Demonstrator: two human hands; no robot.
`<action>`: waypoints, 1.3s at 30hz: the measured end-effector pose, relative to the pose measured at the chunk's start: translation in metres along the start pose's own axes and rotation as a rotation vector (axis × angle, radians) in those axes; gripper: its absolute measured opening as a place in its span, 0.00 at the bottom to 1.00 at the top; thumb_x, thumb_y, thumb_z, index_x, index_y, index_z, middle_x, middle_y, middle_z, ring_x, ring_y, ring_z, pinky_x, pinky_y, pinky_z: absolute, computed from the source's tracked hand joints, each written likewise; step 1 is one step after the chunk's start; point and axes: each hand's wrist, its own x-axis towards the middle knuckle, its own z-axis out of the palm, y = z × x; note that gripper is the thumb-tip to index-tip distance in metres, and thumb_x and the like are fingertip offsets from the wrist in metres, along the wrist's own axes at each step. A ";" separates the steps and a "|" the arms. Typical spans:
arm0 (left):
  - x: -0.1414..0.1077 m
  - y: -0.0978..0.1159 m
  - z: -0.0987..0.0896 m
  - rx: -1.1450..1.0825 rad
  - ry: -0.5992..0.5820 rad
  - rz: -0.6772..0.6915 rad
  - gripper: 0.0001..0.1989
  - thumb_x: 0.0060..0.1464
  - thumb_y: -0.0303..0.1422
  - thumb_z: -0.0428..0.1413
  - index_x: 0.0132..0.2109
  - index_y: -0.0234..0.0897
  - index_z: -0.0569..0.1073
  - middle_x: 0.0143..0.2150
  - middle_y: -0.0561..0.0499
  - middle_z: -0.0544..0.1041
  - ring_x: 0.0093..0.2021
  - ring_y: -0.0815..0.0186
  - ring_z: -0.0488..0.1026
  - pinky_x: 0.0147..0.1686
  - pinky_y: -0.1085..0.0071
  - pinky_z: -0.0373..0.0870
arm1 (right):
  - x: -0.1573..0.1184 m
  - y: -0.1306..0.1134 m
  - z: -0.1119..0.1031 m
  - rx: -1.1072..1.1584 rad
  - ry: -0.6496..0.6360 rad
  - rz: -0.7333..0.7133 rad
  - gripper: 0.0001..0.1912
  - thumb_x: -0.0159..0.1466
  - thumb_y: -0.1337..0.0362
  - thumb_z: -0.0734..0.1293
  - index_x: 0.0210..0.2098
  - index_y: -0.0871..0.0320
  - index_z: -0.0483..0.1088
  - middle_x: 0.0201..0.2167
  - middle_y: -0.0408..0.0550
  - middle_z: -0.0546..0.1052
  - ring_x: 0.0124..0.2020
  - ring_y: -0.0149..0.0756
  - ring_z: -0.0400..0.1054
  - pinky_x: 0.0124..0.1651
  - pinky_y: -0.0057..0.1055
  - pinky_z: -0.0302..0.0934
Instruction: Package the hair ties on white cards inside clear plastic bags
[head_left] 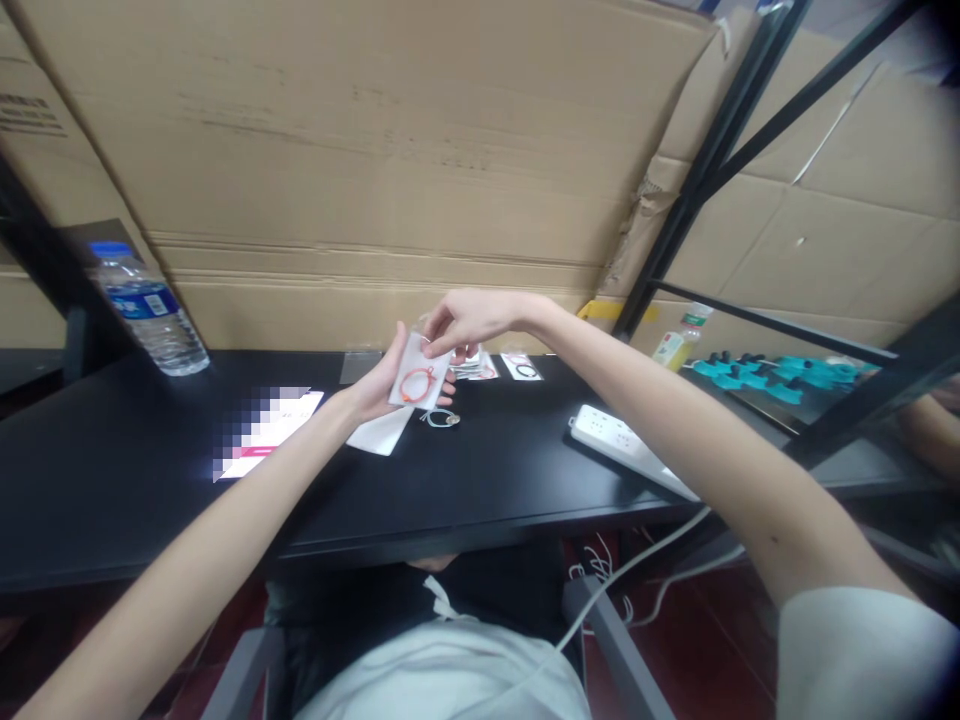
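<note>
A small white card [401, 371] carrying an orange-red cord bracelet [417, 384] lies across the palm and fingers of my left hand [381, 388]. Reaching in from the right, my right hand [476, 318] pinches at the card's top edge, where what looks like clear plastic shows. Just below my hands, a light-blue cord bracelet [441, 418] rests on the black table beside a blank white card or paper [381, 432]. Behind my fingers is a partly hidden pile of packaged cards [480, 368]. A card with a black bracelet [523, 368] lies to its right.
A clear plastic sleeve [360, 367] lies behind my left wrist. A lit screen [289, 425], partly blurred out, and a water bottle [154, 310] are on the left. Rightward are a white power strip [626, 447] with its cable, a black metal frame [679, 215] and teal parts [780, 376].
</note>
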 end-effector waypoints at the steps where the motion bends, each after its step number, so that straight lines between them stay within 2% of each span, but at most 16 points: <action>1: 0.000 0.000 0.000 0.018 0.008 -0.002 0.51 0.62 0.71 0.35 0.55 0.30 0.80 0.45 0.33 0.85 0.43 0.50 0.84 0.49 0.52 0.82 | -0.001 0.001 -0.002 -0.037 0.050 -0.011 0.12 0.62 0.58 0.79 0.43 0.58 0.85 0.34 0.48 0.85 0.30 0.36 0.78 0.38 0.34 0.73; 3: -0.001 -0.001 0.001 0.046 0.019 -0.011 0.49 0.63 0.70 0.37 0.55 0.31 0.80 0.47 0.33 0.85 0.45 0.49 0.84 0.50 0.53 0.81 | -0.004 0.002 -0.006 -0.145 0.179 -0.036 0.12 0.61 0.63 0.79 0.44 0.58 0.85 0.38 0.49 0.86 0.34 0.38 0.79 0.43 0.36 0.73; 6: -0.003 -0.002 0.006 0.098 0.045 -0.008 0.41 0.67 0.65 0.44 0.56 0.31 0.80 0.50 0.32 0.85 0.48 0.48 0.84 0.51 0.55 0.81 | -0.012 0.007 -0.013 -0.305 0.449 -0.052 0.16 0.58 0.65 0.80 0.47 0.59 0.84 0.47 0.53 0.85 0.45 0.45 0.80 0.55 0.40 0.72; 8: -0.003 -0.003 0.009 0.136 0.067 0.006 0.35 0.69 0.60 0.49 0.56 0.32 0.80 0.52 0.33 0.84 0.49 0.49 0.84 0.50 0.57 0.80 | -0.019 0.015 -0.013 -0.303 0.599 -0.039 0.22 0.60 0.63 0.80 0.52 0.60 0.81 0.52 0.56 0.83 0.50 0.48 0.79 0.58 0.43 0.71; 10: -0.001 -0.005 0.010 0.172 0.113 0.045 0.32 0.69 0.58 0.52 0.55 0.33 0.81 0.52 0.34 0.85 0.50 0.50 0.83 0.50 0.59 0.79 | -0.022 0.028 -0.005 -0.206 0.668 -0.039 0.26 0.62 0.59 0.79 0.57 0.62 0.78 0.53 0.59 0.82 0.51 0.48 0.79 0.58 0.45 0.72; 13: 0.003 -0.009 0.006 0.268 0.254 0.131 0.30 0.66 0.59 0.56 0.53 0.36 0.82 0.49 0.38 0.86 0.49 0.51 0.83 0.48 0.61 0.78 | -0.015 0.054 0.020 0.012 0.632 -0.033 0.31 0.63 0.57 0.79 0.62 0.62 0.73 0.52 0.60 0.82 0.49 0.46 0.79 0.54 0.43 0.74; 16: 0.006 -0.010 0.000 0.433 0.430 0.174 0.32 0.61 0.61 0.59 0.46 0.34 0.82 0.43 0.39 0.86 0.43 0.52 0.82 0.41 0.63 0.76 | -0.001 0.079 0.049 0.184 0.582 -0.041 0.26 0.64 0.60 0.77 0.59 0.59 0.73 0.49 0.56 0.83 0.47 0.43 0.79 0.53 0.42 0.75; 19: 0.007 -0.009 -0.003 0.591 0.537 0.278 0.30 0.61 0.60 0.60 0.44 0.33 0.81 0.42 0.41 0.85 0.40 0.56 0.80 0.37 0.65 0.73 | 0.010 0.096 0.073 0.377 0.637 -0.079 0.16 0.65 0.62 0.75 0.51 0.58 0.75 0.44 0.52 0.81 0.41 0.38 0.78 0.45 0.36 0.75; 22: 0.005 -0.007 -0.002 0.698 0.546 0.440 0.24 0.63 0.54 0.62 0.50 0.36 0.79 0.48 0.42 0.84 0.44 0.57 0.80 0.40 0.67 0.75 | 0.013 0.106 0.090 0.575 0.660 -0.120 0.15 0.65 0.60 0.74 0.50 0.54 0.75 0.45 0.48 0.79 0.41 0.36 0.76 0.40 0.31 0.74; 24: 0.004 -0.006 0.000 0.715 0.525 0.493 0.22 0.63 0.51 0.62 0.53 0.38 0.77 0.50 0.42 0.84 0.44 0.58 0.80 0.39 0.67 0.75 | 0.013 0.111 0.097 0.675 0.684 -0.126 0.15 0.66 0.58 0.73 0.51 0.52 0.75 0.46 0.47 0.78 0.41 0.35 0.75 0.38 0.28 0.72; 29: -0.001 -0.005 0.004 0.711 0.489 0.450 0.19 0.64 0.45 0.62 0.57 0.42 0.74 0.48 0.44 0.83 0.38 0.60 0.80 0.32 0.69 0.76 | 0.014 0.114 0.106 0.805 0.702 -0.137 0.13 0.67 0.58 0.72 0.50 0.51 0.78 0.51 0.46 0.79 0.40 0.32 0.74 0.38 0.26 0.70; 32: -0.001 -0.004 0.004 0.709 0.509 0.423 0.18 0.64 0.43 0.61 0.57 0.42 0.73 0.44 0.46 0.83 0.35 0.61 0.80 0.28 0.70 0.74 | 0.015 0.113 0.108 0.825 0.712 -0.111 0.12 0.68 0.57 0.71 0.49 0.51 0.78 0.50 0.47 0.80 0.39 0.32 0.73 0.37 0.26 0.70; 36: 0.002 -0.004 0.003 0.724 0.554 0.402 0.19 0.62 0.46 0.63 0.53 0.40 0.74 0.39 0.47 0.82 0.32 0.63 0.77 0.26 0.73 0.70 | 0.016 0.111 0.111 0.816 0.719 -0.084 0.16 0.67 0.56 0.72 0.53 0.50 0.77 0.45 0.47 0.79 0.39 0.33 0.72 0.37 0.26 0.71; 39: 0.003 -0.004 0.003 0.712 0.597 0.383 0.21 0.59 0.51 0.64 0.48 0.38 0.76 0.40 0.46 0.82 0.34 0.62 0.77 0.26 0.73 0.70 | 0.016 0.110 0.113 0.802 0.719 -0.062 0.17 0.67 0.57 0.73 0.55 0.51 0.76 0.43 0.47 0.78 0.40 0.34 0.73 0.36 0.27 0.72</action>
